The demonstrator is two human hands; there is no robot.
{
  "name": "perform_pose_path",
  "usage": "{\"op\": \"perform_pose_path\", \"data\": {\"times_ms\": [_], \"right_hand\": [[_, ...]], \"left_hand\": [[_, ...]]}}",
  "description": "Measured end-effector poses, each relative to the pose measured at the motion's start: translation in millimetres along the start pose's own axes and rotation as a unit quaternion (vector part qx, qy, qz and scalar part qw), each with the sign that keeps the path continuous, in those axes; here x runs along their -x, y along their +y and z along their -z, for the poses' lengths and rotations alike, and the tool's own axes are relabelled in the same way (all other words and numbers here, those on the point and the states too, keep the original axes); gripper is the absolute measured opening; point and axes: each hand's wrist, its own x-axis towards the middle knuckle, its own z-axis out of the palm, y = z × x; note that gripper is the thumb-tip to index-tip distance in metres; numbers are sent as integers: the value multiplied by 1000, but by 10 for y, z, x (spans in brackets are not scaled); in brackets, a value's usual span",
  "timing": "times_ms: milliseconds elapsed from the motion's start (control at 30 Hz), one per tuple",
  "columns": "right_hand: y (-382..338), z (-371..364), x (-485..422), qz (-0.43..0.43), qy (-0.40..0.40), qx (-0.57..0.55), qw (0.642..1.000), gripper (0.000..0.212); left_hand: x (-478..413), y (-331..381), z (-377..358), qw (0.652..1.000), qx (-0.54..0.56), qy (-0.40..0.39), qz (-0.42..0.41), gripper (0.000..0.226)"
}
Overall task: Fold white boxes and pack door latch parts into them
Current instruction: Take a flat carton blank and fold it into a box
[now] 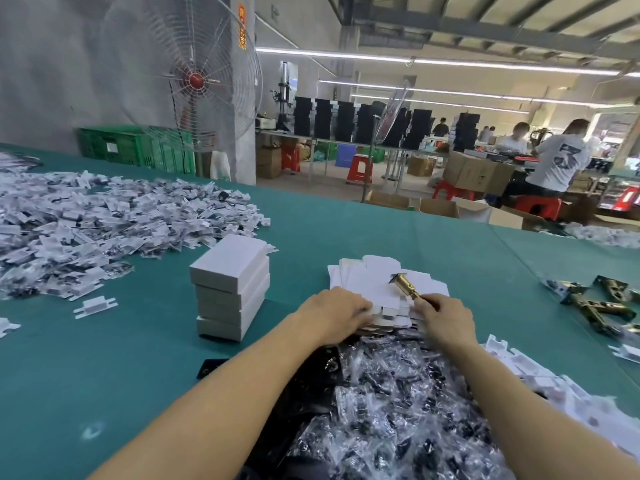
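Observation:
A stack of flat unfolded white boxes (374, 282) lies on the green table (138, 368) in front of me. My left hand (334, 315) rests on the near edge of that stack, fingers curled around the top sheet. My right hand (445, 318) pinches a brass door latch (405, 284), which points up and away over the stack. Left of the flat sheets stands a pile of several folded white boxes (230, 292).
A heap of small clear bags with black parts (398, 407) lies near me. More brass latches (595, 303) lie at the right. A big pile of white paper packets (104, 223) covers the left. White inserts (540, 379) sit at the near right. People work beyond the table.

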Motion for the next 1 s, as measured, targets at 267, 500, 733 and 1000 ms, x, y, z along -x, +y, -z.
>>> {"op": "perform_pose_path", "data": {"times_ms": [267, 500, 733, 1000], "right_hand": [[37, -7, -34, -12, 28, -35, 999, 22], [6, -48, 6, 26, 8, 30, 999, 13], [29, -51, -10, 31, -24, 54, 998, 16], [-200, 86, 136, 79, 5, 32, 996, 50]], "left_hand": [[-2, 30, -121, 986, 29, 141, 80, 21], [9, 31, -117, 943, 180, 221, 170, 9], [55, 70, -96, 921, 210, 259, 203, 20], [320, -68, 204, 879, 253, 345, 208, 29]]}}
